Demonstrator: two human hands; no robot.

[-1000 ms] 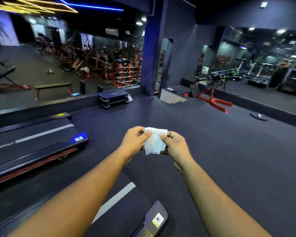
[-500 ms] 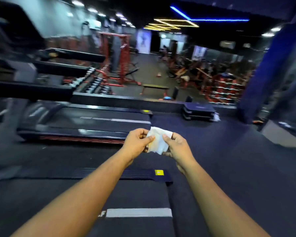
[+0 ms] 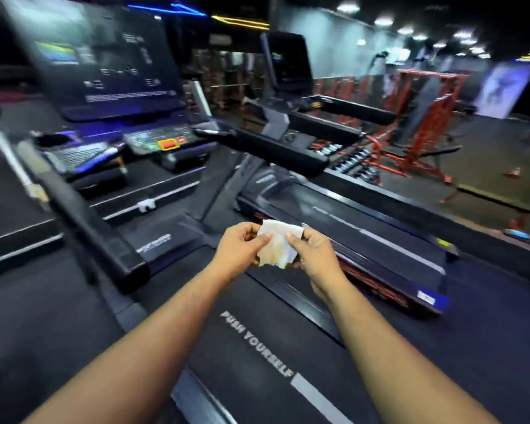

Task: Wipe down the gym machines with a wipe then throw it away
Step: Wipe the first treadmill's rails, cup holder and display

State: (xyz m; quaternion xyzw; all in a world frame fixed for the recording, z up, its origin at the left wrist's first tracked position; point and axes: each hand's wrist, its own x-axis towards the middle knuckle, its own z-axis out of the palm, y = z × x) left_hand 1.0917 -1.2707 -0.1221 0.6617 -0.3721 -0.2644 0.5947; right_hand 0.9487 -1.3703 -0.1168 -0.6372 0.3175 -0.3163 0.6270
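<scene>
Just past centre, toward twelve o'clock: white wipe (image 3: 278, 246), thin, limp, probably damp, pinched by left hand (image 3: 238, 251) at nine o'clock edge and right hand (image 3: 314, 254) at three, above treadmill belt (image 3: 257, 356); best gripped bunched, not stretched.

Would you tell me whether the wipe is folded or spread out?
Partly spread: the wipe hangs crumpled, pinched at its top corners by the left hand and right hand.

Head view — looks forward and down, close over treadmill (image 3: 257, 347) (single view)
</scene>
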